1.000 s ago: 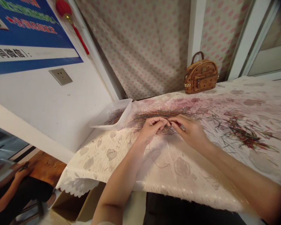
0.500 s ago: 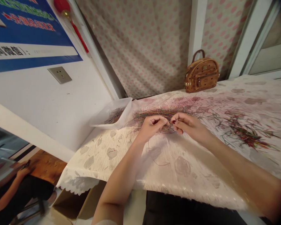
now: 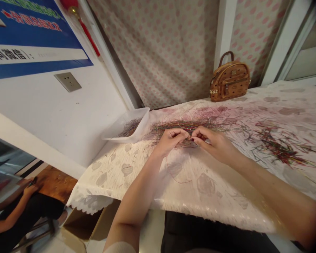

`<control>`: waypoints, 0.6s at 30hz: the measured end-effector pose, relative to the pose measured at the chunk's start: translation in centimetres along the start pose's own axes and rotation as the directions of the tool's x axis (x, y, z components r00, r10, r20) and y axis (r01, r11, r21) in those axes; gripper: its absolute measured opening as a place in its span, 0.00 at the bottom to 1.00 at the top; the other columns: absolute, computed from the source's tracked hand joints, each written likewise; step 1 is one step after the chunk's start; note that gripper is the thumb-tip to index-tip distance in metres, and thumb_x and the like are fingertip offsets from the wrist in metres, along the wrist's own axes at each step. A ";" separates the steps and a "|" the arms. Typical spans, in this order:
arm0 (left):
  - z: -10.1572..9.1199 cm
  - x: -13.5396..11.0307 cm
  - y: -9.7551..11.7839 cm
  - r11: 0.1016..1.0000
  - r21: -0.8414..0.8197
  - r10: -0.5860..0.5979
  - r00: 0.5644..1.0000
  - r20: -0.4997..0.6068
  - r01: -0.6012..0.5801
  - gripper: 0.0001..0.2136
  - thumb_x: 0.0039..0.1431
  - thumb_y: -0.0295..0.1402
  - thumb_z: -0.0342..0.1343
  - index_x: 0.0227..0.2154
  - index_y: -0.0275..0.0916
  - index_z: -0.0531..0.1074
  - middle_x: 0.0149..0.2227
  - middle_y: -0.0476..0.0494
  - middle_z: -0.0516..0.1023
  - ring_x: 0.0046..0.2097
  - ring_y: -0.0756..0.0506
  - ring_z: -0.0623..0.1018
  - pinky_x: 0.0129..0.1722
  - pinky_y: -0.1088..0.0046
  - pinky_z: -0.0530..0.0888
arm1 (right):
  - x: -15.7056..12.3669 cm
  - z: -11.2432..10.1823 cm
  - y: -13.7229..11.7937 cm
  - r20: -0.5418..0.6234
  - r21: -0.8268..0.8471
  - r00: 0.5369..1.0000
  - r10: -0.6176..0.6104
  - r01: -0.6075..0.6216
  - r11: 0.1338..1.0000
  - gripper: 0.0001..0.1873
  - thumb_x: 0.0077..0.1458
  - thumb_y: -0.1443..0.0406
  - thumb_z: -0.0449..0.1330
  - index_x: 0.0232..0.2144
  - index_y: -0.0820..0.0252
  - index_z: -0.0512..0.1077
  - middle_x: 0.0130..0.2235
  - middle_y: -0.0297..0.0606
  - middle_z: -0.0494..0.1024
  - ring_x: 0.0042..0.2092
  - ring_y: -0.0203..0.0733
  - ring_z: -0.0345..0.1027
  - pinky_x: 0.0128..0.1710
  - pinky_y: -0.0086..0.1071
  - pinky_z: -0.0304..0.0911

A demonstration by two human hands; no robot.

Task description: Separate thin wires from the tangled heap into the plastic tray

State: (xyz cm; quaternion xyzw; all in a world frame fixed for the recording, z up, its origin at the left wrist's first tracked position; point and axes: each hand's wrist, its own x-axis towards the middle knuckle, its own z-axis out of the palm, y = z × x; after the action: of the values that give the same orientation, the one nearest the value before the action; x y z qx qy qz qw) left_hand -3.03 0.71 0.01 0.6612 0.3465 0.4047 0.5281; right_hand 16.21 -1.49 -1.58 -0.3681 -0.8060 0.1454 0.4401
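Note:
My left hand [image 3: 171,140] is closed, with thumb and forefinger pinched on a thin wire that trails below it as a reddish strand [image 3: 173,177] over the cloth. Close beside it, my right hand [image 3: 209,142] is also pinched shut, its fingertips almost meeting the left ones at the same wire. The wire's end between the fingers is too fine to make out. Just behind both hands lies a loose pile of thin coloured wires [image 3: 179,123]. Shorter red, green and yellow wire pieces [image 3: 281,149] are heaped to the right.
A white plastic tub [image 3: 113,140] holding dark wires stands at the left by the wall. A brown backpack [image 3: 230,84] sits at the back of the cloth-covered table [image 3: 144,189]. An open cardboard box [image 3: 79,225] is below. Another person's hand [image 3: 30,189] shows at lower left.
My right fingertips have moved slightly left and closed in toward the left hand, the fingers now more tightly pinched. The view has shifted a little; the wire pile is unchanged.

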 end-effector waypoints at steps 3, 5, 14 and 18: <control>0.0 0.0 0.0 0.998 -0.036 -0.042 0.999 0.010 0.042 0.14 0.53 0.43 0.62 0.27 0.33 0.74 0.19 0.56 0.55 0.21 0.57 0.53 0.21 0.75 0.48 | 0.0 -0.1 0.0 -0.002 -0.007 1.000 -0.003 0.003 1.000 0.04 0.61 0.65 0.54 0.34 0.55 0.68 0.29 0.33 0.75 0.29 0.38 0.68 0.30 0.32 0.60; -0.2 0.0 0.2 0.995 -0.067 -0.075 0.997 0.035 0.077 0.15 0.53 0.43 0.62 0.27 0.33 0.74 0.18 0.57 0.51 0.20 0.57 0.51 0.21 0.76 0.47 | 0.0 0.0 0.2 -0.014 0.003 1.000 -0.006 0.006 1.000 0.03 0.61 0.65 0.54 0.36 0.55 0.68 0.31 0.35 0.77 0.30 0.39 0.70 0.31 0.32 0.62; -0.8 0.1 0.3 0.925 -0.269 -0.213 0.953 0.214 0.268 0.12 0.52 0.39 0.62 0.26 0.33 0.72 0.18 0.59 0.45 0.19 0.58 0.45 0.18 0.80 0.44 | -0.3 -0.1 0.7 -0.028 -0.122 0.990 -0.137 0.132 0.984 0.15 0.63 0.63 0.52 0.51 0.52 0.69 0.40 0.40 0.78 0.38 0.44 0.73 0.35 0.36 0.66; -0.8 0.1 0.2 0.917 -0.269 -0.236 0.944 0.230 0.295 0.11 0.53 0.38 0.62 0.25 0.33 0.72 0.19 0.59 0.44 0.19 0.58 0.44 0.17 0.80 0.43 | -0.3 -0.3 0.4 -0.019 -0.152 0.990 -0.142 0.137 0.979 0.15 0.64 0.63 0.51 0.52 0.52 0.69 0.43 0.41 0.78 0.40 0.45 0.73 0.34 0.36 0.65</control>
State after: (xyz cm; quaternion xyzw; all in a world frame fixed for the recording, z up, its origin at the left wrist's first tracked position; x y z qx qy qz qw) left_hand -3.72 1.11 0.30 0.5561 0.3151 0.3109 0.7034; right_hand 16.72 -1.49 -1.80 -0.3449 -0.8318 0.0473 0.4322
